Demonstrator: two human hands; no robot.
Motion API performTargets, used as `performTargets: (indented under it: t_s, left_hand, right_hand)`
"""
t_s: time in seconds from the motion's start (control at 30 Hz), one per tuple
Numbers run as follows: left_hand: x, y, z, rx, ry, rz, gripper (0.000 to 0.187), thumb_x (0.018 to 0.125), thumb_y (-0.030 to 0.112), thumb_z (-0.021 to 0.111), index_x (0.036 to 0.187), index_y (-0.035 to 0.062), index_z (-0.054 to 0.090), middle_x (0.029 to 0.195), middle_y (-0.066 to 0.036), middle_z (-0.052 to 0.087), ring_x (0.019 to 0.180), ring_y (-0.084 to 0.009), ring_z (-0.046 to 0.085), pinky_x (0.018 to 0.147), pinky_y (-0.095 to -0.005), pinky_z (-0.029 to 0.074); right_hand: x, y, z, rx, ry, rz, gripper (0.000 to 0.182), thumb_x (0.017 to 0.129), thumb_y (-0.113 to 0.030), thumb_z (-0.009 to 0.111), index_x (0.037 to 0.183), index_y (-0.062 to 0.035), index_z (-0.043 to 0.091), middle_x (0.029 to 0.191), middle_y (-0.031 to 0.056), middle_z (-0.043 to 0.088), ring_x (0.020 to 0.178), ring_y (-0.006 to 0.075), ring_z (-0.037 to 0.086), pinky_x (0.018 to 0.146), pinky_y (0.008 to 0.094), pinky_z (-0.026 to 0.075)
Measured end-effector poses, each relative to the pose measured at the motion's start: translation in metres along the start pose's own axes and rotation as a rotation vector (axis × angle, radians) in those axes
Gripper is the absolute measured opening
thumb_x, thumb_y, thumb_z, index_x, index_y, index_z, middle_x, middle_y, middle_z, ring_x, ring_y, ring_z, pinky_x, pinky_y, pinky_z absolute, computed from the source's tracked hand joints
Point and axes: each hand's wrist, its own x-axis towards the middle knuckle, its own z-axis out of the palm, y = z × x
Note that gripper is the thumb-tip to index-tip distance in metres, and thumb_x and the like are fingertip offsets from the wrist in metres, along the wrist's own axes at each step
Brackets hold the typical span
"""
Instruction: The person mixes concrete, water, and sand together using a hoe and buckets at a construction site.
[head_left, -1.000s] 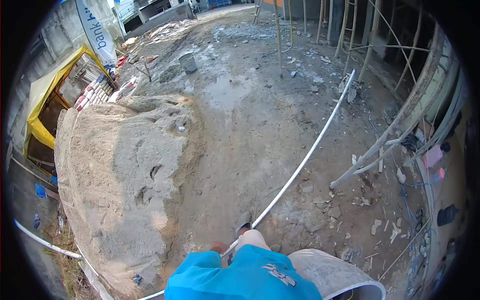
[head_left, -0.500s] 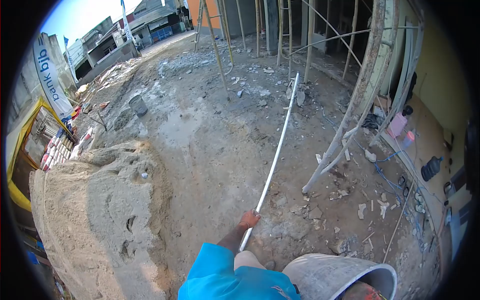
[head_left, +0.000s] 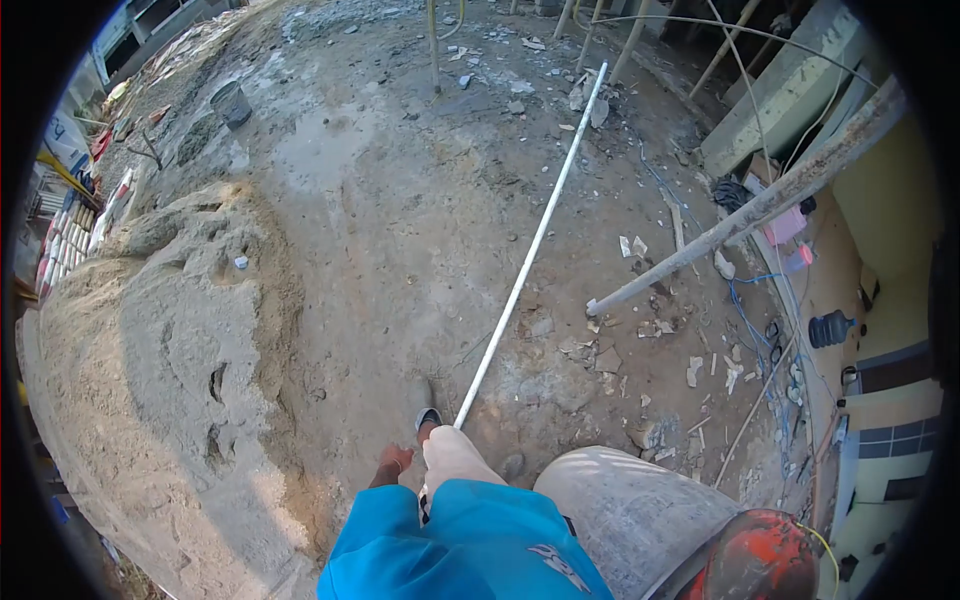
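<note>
My left hand hangs low beside my leg, apart from the pipe, with nothing seen in it. Its fingers look loosely extended, though small in the view. A long thin white pipe slants over the dirt from the rubble at the back to my leg, which covers its near end. Against my right side is a wide grey cylinder. A rounded red and dark object with a yellow cord shows at its end; I cannot make out what it is. My right hand is out of view.
A sand mound rises on the left, with a dark bucket beyond it. On the right a slanted pole meets the ground near broken debris. A blue water jug and pink container lie farther right.
My left hand has let go of the white pipe and moved left of it. The view has tipped down, and a boot now shows beside the pipe.
</note>
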Motion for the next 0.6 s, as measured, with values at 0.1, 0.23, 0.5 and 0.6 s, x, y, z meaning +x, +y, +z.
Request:
performTargets:
  t_s: [0.1,0.23,0.5,0.6]
  left_hand:
    - [0.019,-0.054,-0.005,-0.049,-0.039,-0.131,0.053,0.07,0.039,0.052,0.099,-0.0048,0.055,0.105,-0.023,0.051,0.102,-0.0327,0.048,0.086,-0.0362,0.039]
    - [0.05,-0.066,-0.075,-0.19,-0.099,-0.171,0.048,0.071,0.038,0.05,0.094,-0.0035,0.057,0.101,-0.022,0.054,0.099,-0.0335,0.05,0.083,-0.0371,0.041]
    - [0.159,-0.033,-0.254,-0.632,0.476,0.107,0.029,0.072,0.027,0.057,0.083,0.0008,0.057,0.08,-0.014,0.059,0.075,-0.0242,0.056,0.067,-0.0341,0.044]
    - [0.177,-0.035,-0.322,-0.777,0.55,0.162,0.024,0.073,0.023,0.058,0.082,0.0008,0.057,0.073,-0.008,0.059,0.065,-0.0137,0.055,0.06,-0.0283,0.044]
  right_hand:
    - [-0.024,-0.026,0.086,0.145,-0.119,-0.001,0.031,0.081,-0.021,0.049,0.102,0.0014,0.05,0.094,0.0131,0.054,0.083,0.0216,0.05,0.075,0.0323,0.042]
    - [-0.086,-0.059,0.191,0.331,-0.263,0.034,0.033,0.081,-0.023,0.048,0.105,-0.0009,0.048,0.097,0.0125,0.054,0.086,0.0213,0.051,0.077,0.0323,0.042]
    - [-0.166,-0.064,0.379,0.527,-0.736,0.103,0.036,0.082,-0.025,0.046,0.108,-0.0007,0.044,0.102,0.0113,0.052,0.093,0.0225,0.051,0.081,0.0337,0.04]
    - [-0.198,-0.065,0.488,0.509,-0.948,0.033,0.033,0.08,-0.022,0.048,0.105,-0.0006,0.046,0.1,0.0108,0.052,0.091,0.0222,0.051,0.08,0.0334,0.04]
